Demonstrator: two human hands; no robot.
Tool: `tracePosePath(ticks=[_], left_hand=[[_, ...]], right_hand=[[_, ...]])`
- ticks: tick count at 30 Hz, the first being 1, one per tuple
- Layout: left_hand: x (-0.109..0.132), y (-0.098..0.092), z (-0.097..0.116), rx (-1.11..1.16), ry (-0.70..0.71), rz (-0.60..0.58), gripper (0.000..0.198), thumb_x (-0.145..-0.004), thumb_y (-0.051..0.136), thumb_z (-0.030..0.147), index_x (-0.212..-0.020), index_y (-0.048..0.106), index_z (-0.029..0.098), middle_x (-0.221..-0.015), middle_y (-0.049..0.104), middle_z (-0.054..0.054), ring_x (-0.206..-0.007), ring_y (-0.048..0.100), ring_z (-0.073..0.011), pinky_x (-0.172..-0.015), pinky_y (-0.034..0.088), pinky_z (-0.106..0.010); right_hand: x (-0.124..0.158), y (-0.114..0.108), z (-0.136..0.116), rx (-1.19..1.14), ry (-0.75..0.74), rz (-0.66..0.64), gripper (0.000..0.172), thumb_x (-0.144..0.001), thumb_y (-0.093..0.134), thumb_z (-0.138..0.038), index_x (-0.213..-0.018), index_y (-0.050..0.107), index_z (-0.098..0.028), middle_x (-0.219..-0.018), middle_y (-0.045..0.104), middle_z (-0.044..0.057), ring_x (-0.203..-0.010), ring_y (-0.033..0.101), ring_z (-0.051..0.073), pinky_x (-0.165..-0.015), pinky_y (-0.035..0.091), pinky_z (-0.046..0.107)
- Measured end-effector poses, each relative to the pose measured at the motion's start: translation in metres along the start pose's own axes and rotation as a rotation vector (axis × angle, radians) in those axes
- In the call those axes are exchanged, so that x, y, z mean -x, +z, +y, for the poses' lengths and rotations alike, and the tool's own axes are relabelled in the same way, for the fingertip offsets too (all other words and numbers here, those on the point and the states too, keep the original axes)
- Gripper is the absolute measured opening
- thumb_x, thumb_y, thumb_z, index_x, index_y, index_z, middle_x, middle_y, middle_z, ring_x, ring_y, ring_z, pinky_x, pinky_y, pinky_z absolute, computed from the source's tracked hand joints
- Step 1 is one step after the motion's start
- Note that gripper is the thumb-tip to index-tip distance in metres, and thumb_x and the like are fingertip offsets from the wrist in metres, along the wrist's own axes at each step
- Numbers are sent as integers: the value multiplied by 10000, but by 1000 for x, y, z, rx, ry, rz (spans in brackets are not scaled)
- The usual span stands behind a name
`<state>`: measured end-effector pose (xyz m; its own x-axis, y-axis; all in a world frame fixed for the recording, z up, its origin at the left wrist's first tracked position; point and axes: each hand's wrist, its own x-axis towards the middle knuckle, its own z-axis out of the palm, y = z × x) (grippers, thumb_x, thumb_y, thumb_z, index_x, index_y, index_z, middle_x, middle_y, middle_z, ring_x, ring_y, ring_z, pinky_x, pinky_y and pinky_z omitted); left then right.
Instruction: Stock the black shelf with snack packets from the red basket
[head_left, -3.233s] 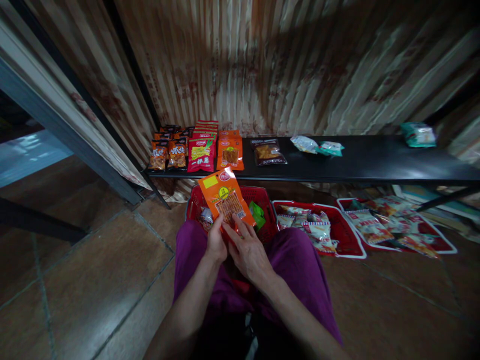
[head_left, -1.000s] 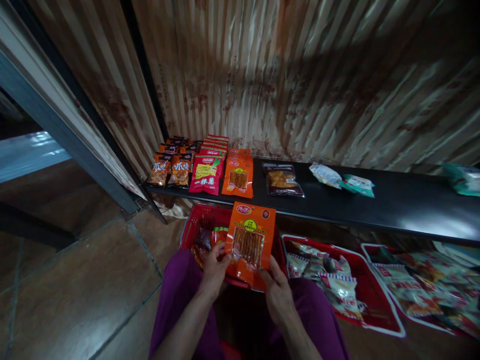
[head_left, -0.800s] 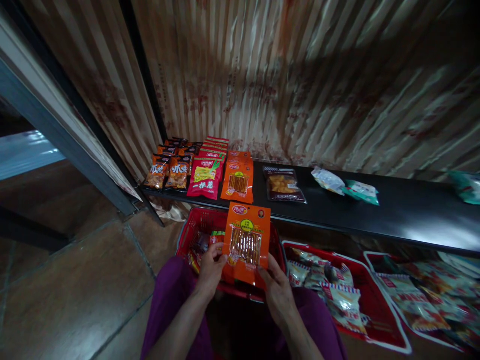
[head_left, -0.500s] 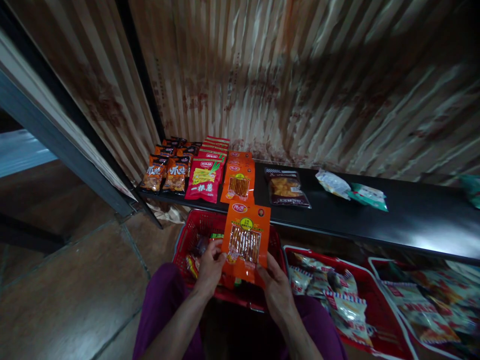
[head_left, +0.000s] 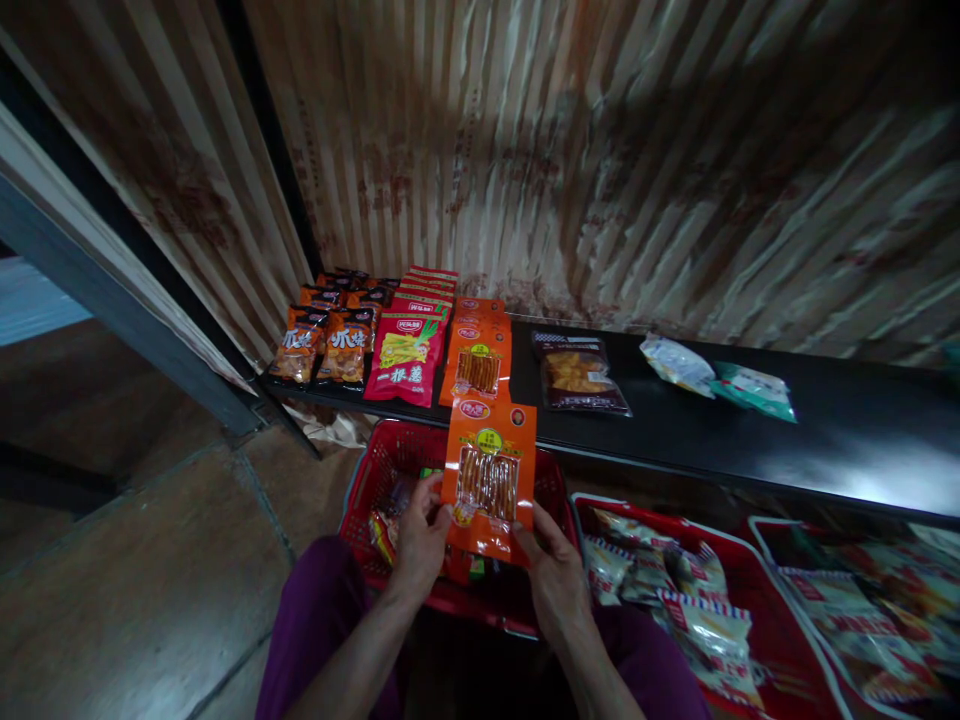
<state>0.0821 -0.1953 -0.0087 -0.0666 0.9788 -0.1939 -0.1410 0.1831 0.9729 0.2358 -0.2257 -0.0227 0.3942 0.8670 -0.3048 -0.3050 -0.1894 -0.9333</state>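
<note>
Between my two hands is an orange snack packet (head_left: 489,475) with a clear window showing brown sticks. My left hand (head_left: 421,535) pinches its lower left edge, and my right hand (head_left: 553,570) grips the lower right corner. The packet is held face-up over a red basket (head_left: 382,450), whose contents it partly hides. Just beyond its top edge, similar orange packets (head_left: 478,372) lie in an overlapping row on the black shelf (head_left: 675,440). Left of that row are red packets (head_left: 407,350) with a green onion picture.
Several black-and-orange packets (head_left: 345,345) fill the shelf's left end. A brown packet (head_left: 581,375), a white packet (head_left: 676,366) and a green one (head_left: 756,390) lie to the right. Two more red baskets, one nearer (head_left: 795,660), hold snack bags below. A dark post (head_left: 274,130) rises at left.
The view has shifted slightly, so the shelf goods and baskets sit a little differently in frame. Both hands keep the orange packet in nearly the same place.
</note>
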Motion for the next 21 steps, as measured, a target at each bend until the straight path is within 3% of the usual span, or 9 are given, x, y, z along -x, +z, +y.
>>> tracePosePath(ticks=[5,9,13,18,21], left_hand=[[-3,6,1,-11,5,31,435,-721,509,102,-1149,539,173,-813,620,-11,-761,604,-135,-732,468,-254],[-20,13,11,-23,74,32,471,-749,497,99,-1210,519,192,-827,625,-8,-762,605,-128,-728,478,-249],[-55,21,21,-114,191,44,460,-774,506,97,-1219,534,210,-844,654,-6,-776,622,-131,-744,491,-259],[-106,35,49,-408,352,93,312,-769,487,26,-973,667,178,-967,686,-40,-912,618,-144,-889,458,-290],[-129,41,66,-544,396,115,311,-783,471,25,-971,674,168,-986,686,-55,-916,619,-151,-893,460,-296]], right_hand=[[-5,1,-5,-30,12,-23,510,-608,767,-379,-1076,668,-202,-1056,706,53,-942,655,268,-797,536,385],[-19,14,-24,-27,-23,-48,496,-625,755,-375,-1084,662,-212,-982,723,37,-854,673,231,-738,545,337],[-45,31,-48,-16,-148,-90,473,-625,744,-346,-1071,666,-208,-1033,708,33,-914,655,212,-799,522,318],[-90,53,-77,11,-240,-161,472,-635,687,-318,-1084,650,-180,-968,719,35,-838,663,217,-764,524,357],[-118,66,-89,83,-325,-171,435,-623,657,-288,-1036,662,-154,-925,723,44,-826,657,210,-775,512,353]])
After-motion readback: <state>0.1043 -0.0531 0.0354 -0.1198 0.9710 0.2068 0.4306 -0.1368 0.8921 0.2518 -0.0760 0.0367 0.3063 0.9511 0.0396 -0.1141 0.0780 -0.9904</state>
